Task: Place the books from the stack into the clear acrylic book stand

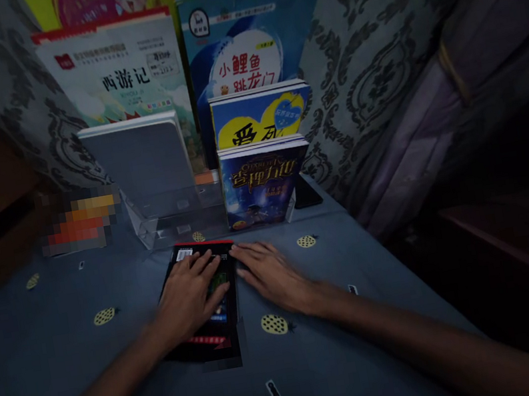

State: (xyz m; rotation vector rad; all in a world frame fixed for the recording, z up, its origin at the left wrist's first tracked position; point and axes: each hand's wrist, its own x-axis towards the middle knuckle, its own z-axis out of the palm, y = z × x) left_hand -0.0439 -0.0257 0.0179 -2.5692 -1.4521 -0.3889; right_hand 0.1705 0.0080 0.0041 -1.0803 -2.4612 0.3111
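Note:
A dark book point(233, 298) with a red edge and a barcode lies flat on the table, back cover up. My left hand point(191, 288) rests on its cover with the fingers spread, hiding much of it. At the book's right edge is my right hand point(270, 275), fingers stretched out, the fingertips at its upper right corner. Just beyond stands a clear acrylic book rack point(167, 221). Its front right section bears a blue-purple book point(263, 188), with a blue-and-yellow book point(258, 118) behind. A grey-backed book point(144, 160) stands on the left.
Taller books, a white one point(121, 66) and a blue one point(247, 32), rise at the back of the rack. A dark flat object point(307, 192) lies right of it. Patterned curtains point(374, 65) hang behind. The blue tablecloth point(351, 352) ends along a slanting right edge.

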